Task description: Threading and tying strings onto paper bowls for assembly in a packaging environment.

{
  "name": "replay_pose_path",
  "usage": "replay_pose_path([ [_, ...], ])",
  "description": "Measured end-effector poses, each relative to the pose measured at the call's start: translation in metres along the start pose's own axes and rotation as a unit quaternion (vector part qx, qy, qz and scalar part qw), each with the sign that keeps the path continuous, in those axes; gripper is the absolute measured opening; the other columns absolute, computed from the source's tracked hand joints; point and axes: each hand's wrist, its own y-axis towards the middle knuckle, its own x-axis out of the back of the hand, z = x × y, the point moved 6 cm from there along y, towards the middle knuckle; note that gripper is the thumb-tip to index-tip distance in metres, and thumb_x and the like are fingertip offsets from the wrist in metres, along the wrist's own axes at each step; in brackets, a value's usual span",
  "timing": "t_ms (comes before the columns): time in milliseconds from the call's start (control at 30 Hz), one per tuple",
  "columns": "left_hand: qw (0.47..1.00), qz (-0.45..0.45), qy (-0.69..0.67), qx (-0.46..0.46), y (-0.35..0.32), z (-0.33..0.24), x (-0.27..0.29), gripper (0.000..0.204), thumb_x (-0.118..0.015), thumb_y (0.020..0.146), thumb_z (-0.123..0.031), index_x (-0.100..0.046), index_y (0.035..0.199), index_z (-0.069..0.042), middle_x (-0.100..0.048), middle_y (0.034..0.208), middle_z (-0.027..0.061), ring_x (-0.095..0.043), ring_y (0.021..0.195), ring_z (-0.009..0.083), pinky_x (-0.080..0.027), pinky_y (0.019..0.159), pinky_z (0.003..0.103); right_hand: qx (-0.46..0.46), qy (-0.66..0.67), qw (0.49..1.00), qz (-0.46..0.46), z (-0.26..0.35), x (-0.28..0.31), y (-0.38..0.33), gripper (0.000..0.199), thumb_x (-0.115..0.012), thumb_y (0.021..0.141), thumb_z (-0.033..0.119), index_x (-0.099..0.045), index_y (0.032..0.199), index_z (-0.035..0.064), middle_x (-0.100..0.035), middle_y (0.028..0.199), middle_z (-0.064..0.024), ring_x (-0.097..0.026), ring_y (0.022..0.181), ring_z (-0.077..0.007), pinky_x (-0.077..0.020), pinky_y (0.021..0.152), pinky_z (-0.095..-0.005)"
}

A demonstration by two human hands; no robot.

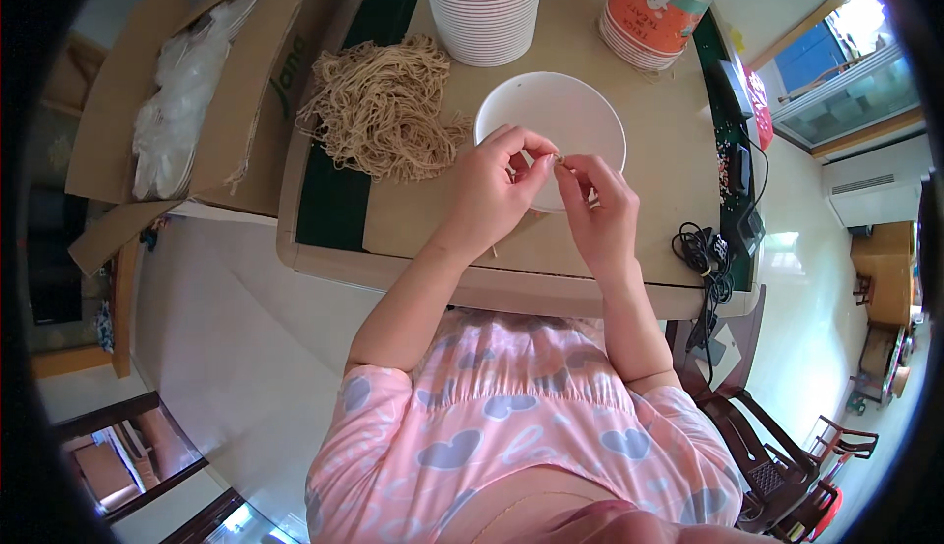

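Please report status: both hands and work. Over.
Left hand, right hand: pinching tiny tan piece, details unclear. White bucket: partly hidden by hands. Tangled tan string: left of bucket. Black cables: right side, apart from hands.

Pale, glossy floor (231, 318) spreads left and right of the desk (329, 214). To the desk's right, daylight glares through a wood-framed window (863, 11); a dark wooden chair (762, 467) stands off the desk's near-right corner.

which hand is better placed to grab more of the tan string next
Probably the left hand: it is nearer the tan string pile, which lies left of the white tub. The right hand is farther across. Both hands meet at a small tan bit, so the left would need freeing first.
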Motion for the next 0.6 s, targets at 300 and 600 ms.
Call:
replay_pose_path([
  [300,0.999,0.006,-0.039,0.000,-0.002,0.001,0.001,0.012,-0.066,0.086,-0.006,-0.067,0.097,-0.003,-0.064,0.084,0.0034,-0.059,0.067,0.0098,-0.048,0.060,0.024,0.007,-0.005,1.000,-0.008,-0.002,0.000,-0.001,0.007,-0.066,0.083,0.006,-0.064,0.090,0.0043,-0.061,0.069,-0.0072,-0.054,0.058,-0.0212,-0.0429,0.060,-0.0322],
  [600,0.999,-0.006,0.023,-0.036,-0.001,-0.005,-0.003,0.006,-0.065,0.088,-0.006,-0.065,0.092,-0.002,-0.063,0.082,0.0018,-0.055,0.067,0.0074,-0.045,0.060,0.022,0.016,-0.023,1.000,-0.004,0.001,0.000,0.000,0.006,-0.067,0.083,0.007,-0.065,0.089,0.0064,-0.057,0.064,-0.0053,-0.052,0.055,-0.0189,-0.0400,0.061,-0.0310],
])
